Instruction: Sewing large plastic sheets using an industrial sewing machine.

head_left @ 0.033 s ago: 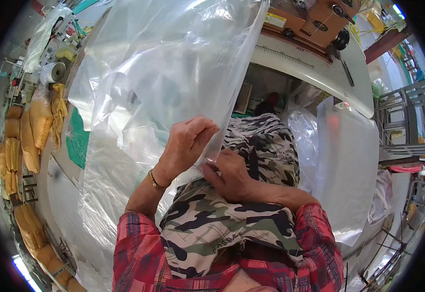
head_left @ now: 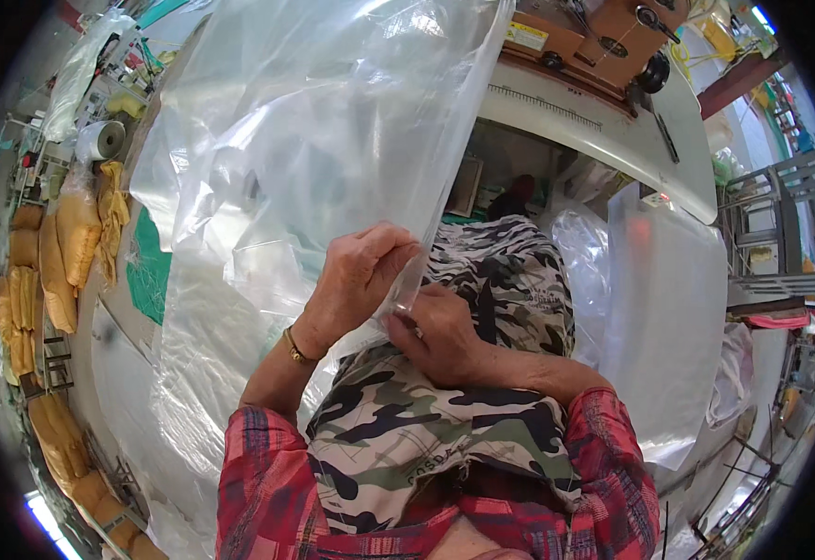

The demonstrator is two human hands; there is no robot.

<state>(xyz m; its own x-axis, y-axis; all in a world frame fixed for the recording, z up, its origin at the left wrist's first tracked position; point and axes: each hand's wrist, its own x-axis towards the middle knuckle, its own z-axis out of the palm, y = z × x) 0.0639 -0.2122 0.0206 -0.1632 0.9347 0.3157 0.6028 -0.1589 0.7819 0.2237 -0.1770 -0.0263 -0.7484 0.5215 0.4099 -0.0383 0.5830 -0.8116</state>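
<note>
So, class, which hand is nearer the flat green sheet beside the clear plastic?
Left: the left hand is to the right of the green sheet; the right hand is farther right and lower.

lettering point(head_left: 434, 463) on camouflage apron point(head_left: 491, 429); yellow label point(head_left: 527, 36) on brown machine point(head_left: 596, 58).

On the bench point(head_left: 697, 173), a sewing machine point(head_left: 604, 56) stands behind a ruler scale point(head_left: 543, 106) running along the near edge. A hand tool point(head_left: 666, 139) lies right of the machine. A plastic sheet point(head_left: 295, 121) spreads to its left; plastic film point(head_left: 664, 336) sits before the near right corner. Sacks point(head_left: 78, 243) lie far left, before a roll point(head_left: 101, 140).
</note>
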